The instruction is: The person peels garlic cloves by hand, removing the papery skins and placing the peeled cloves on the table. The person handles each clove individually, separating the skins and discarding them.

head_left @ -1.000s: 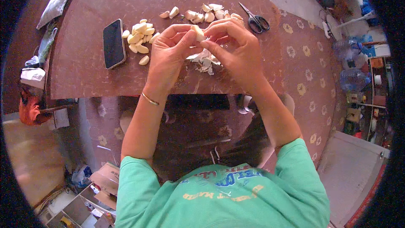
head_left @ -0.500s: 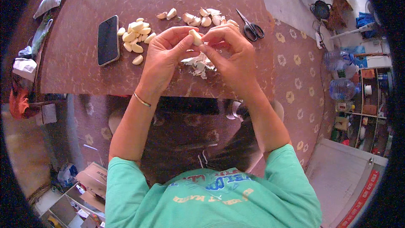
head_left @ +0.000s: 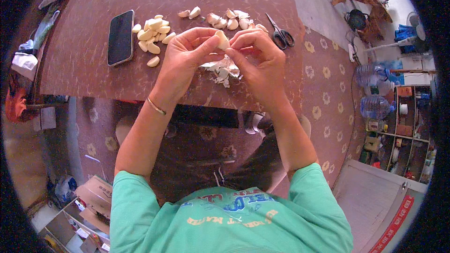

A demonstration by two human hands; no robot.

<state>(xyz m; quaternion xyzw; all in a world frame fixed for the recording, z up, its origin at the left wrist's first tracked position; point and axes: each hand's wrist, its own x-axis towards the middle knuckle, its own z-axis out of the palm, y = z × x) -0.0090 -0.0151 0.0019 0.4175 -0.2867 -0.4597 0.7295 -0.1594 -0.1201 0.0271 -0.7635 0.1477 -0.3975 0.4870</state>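
Note:
Between my two hands, above the table's near part, is a pale garlic clove (head_left: 222, 40). My left hand (head_left: 193, 49) pinches it between thumb and fingers. The fingertips of my right hand (head_left: 255, 51) are pressed together against the clove's right side; whether a bit of skin is caught in them is too small to tell. Beneath the hands lies a heap of papery garlic skins (head_left: 224, 71). Peeled cloves (head_left: 153, 33) are piled left of my left hand, with a single one nearer me. Unpeeled cloves (head_left: 229, 20) lie beyond my hands.
A dark phone (head_left: 121, 38) lies left of the peeled pile. Black-handled scissors (head_left: 282, 37) rest near the right edge of the brown table (head_left: 89, 61). On the floor stand water jugs (head_left: 375, 107), a shelf (head_left: 403, 126) at right and a cardboard box (head_left: 96, 199) at lower left.
The clove has been turned more upright in my fingers, and a wider pale face shows. My hands stay close together over the skins. The whole view has shifted slightly.

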